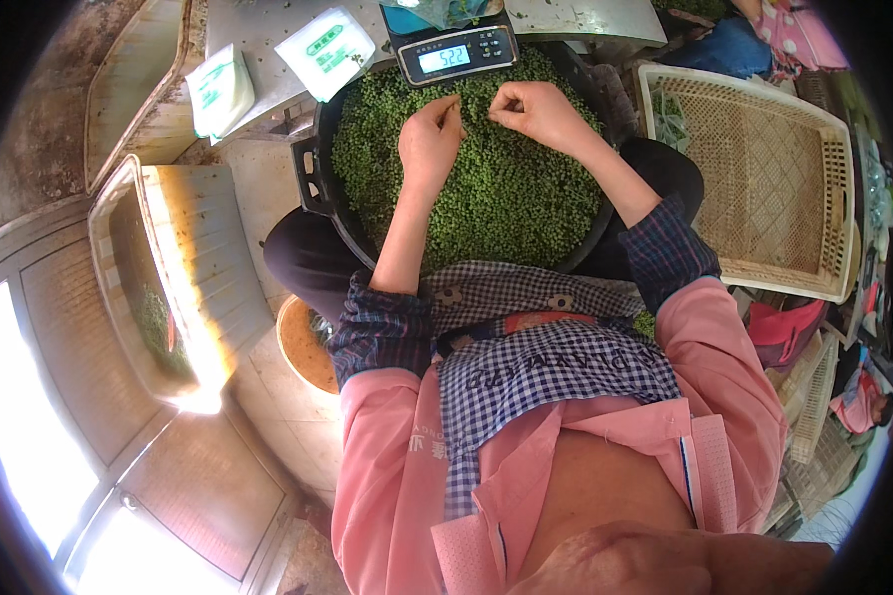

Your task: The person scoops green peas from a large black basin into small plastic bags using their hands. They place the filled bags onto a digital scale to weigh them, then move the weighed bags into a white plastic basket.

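Observation:
A large black tub [323, 195] full of small green sprouts or berry-like greens [506, 193] rests between my knees. Over its far half are my left hand [433, 137], thumb and fingertips pinched together, and my right hand [532, 111], its fingers curled and thumb meeting the index finger. The two hands are apart. Whether either one pinches a small sprig is too fine to tell. Just beyond them, a digital scale [458, 58] with a lit display stands at the metal table's edge, with a clear plastic bag [446, 9] of greens on its blue pan.
Two stacks of printed plastic bags [326, 52] [223, 93] lie on the metal table [268, 22]. A cream plastic crate [751, 171] holding a bag of greens is at the right. An orange bucket [290, 342] and a white bin [145, 297] stand at the left. Part of another person [804, 33] shows at upper right.

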### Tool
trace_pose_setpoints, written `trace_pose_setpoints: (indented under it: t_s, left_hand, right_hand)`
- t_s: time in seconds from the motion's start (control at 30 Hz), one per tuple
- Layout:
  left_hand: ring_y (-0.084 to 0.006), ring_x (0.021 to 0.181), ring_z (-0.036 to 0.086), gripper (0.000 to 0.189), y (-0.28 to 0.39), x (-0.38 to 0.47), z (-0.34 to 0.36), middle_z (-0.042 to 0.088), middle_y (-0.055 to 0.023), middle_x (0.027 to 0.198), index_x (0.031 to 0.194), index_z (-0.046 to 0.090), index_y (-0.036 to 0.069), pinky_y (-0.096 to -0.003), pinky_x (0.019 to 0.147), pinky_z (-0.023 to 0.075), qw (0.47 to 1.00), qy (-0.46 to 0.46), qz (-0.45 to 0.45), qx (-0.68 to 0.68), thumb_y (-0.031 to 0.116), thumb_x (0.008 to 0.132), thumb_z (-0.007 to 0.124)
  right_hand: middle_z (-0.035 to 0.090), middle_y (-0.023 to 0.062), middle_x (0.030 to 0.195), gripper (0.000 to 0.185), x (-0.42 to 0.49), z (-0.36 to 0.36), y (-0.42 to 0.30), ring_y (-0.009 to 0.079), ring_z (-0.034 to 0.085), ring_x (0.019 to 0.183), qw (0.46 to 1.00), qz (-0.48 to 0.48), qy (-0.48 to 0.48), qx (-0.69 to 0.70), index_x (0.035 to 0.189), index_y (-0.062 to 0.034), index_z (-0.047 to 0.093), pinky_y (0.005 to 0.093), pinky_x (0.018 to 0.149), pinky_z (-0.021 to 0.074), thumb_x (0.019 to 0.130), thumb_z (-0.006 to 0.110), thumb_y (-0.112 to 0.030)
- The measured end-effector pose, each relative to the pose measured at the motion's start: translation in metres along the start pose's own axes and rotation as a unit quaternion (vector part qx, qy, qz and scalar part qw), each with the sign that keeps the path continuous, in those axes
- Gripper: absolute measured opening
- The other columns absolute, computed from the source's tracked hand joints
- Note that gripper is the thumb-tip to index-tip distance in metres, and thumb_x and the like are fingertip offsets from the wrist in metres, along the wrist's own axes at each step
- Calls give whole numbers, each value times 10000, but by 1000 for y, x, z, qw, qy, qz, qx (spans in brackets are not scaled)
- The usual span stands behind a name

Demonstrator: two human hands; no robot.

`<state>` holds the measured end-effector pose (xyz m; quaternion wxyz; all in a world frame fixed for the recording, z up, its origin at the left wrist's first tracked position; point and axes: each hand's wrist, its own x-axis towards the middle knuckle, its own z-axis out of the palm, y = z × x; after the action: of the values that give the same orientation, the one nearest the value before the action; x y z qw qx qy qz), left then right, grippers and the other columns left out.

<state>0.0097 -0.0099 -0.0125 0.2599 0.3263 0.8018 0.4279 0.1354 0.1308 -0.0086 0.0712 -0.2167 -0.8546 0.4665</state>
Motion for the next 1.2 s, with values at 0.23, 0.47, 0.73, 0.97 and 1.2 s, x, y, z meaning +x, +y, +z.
trace_pose_setpoints:
  t_s: [0.23, 0.47, 0.73, 0.97, 1.2]
  left_hand:
    - [-104, 619, 596, 271, -5, 1, 2, 638, -55, 675, 1107, 640, 25, -268, 570, 450, 1000, 1, 9, -19, 189, 916, 540]
    - [-120, 617, 591, 281, 7, -6, -5, 637, -55, 676, 1119, 637, 27, -299, 581, 457, 1000, -5, -7, 0, 193, 924, 523]
    - [-126, 630, 600, 281, -3, -9, -2, 636, -68, 687, 1125, 639, 31, -294, 595, 463, 1000, 3, -6, -21, 187, 926, 515]
    - [-149, 576, 607, 246, -10, -11, -8, 648, -59, 655, 1058, 666, 42, -291, 572, 466, 999, 32, -18, -13, 168, 890, 539]
    - [-150, 575, 603, 240, -18, -14, -6, 642, -53, 645, 1052, 665, 41, -294, 570, 462, 999, 26, -26, -10, 169, 890, 542]
  right_hand:
    - [683, 80, 867, 247, 11, -16, 0, 212, 649, 769, 997, -71, 7, -17, 983, -88, 686, 339, 680, 509, 841, 653, -288]
    - [666, 46, 779, 207, 80, -6, 1, 196, 637, 674, 934, -22, 265, -238, 889, -101, 672, 319, 594, 497, 859, 628, -301]
    - [565, 101, 615, 164, 81, -13, -40, 261, 566, 544, 901, -121, 330, -252, 752, -47, 644, 345, 481, 457, 835, 636, -188]
    - [638, 27, 731, 163, 75, -11, -22, 249, 616, 629, 862, -145, 284, -394, 800, -134, 643, 363, 532, 502, 839, 611, -289]
    - [602, 125, 735, 217, 23, 42, 22, 286, 620, 671, 946, -59, 96, -303, 803, -57, 597, 406, 534, 503, 821, 648, -267]
